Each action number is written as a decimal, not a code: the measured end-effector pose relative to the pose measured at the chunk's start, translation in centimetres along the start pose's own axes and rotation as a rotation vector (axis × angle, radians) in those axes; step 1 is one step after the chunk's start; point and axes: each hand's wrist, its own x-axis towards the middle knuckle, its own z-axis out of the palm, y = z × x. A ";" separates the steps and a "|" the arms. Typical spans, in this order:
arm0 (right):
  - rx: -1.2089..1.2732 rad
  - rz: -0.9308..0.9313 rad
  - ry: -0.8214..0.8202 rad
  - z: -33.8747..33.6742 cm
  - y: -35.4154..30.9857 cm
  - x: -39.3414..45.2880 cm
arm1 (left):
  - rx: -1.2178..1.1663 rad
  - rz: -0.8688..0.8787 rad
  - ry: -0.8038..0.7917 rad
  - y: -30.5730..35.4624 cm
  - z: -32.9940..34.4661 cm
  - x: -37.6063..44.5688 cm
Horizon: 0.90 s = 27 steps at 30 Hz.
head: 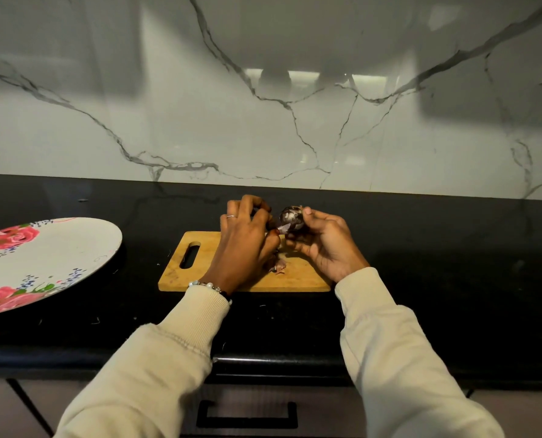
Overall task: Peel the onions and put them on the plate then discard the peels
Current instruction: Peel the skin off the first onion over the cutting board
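We have the onion (291, 219) up in the air above the far edge of the cutting board (244, 263), dark purple with pale patches where skin has come away. Our right hand (325, 245) cradles it from the right and below: the thumb lies over its upper right side, the curled fingers come up underneath, so the onion sits at the top of that grip, poking out toward the left. A loose strip of peel (283, 229) hangs from the onion's lower left, and there our left hand (247, 238) meets it, fingertips pinched on the strip, back of the hand toward us, a ring on one finger. So both grips are closed, the right round the onion, the left on its peel, and the two hands are almost touching.

Below them, a few torn scraps of peel (277, 267) lie on the board, just beside the left hand's heel. The board is wooden, with a slot handle at its left end, and lies flat on the black bench (437, 263). Well off to the left on the same bench sits the plate (58, 248), white with pink roses. Cream sleeves cover both arms, and a beaded bracelet (208, 286) shows at the left wrist. Behind the bench rises a white marble wall (263, 121) with grey veins.
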 end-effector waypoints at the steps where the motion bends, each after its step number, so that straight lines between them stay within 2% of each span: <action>1: 0.010 0.008 0.013 0.0 -0.1 0.0 | 0.004 -0.006 0.008 0.0 -0.1 0.0; 7: 0.056 0.032 0.066 -0.2 -0.2 0.2 | 0.049 -0.065 0.008 -0.2 -0.2 -0.1; 11: 0.001 0.029 0.059 -0.3 -0.1 0.3 | -0.059 -0.084 0.028 0.0 -0.4 -0.1; 21: 0.014 0.034 -0.078 0.2 0.0 -0.1 | -0.168 0.069 0.085 -0.4 -0.2 0.1; 27: 0.035 0.052 -0.140 0.3 0.0 -0.4 | -0.167 0.054 0.158 -0.6 -0.3 0.0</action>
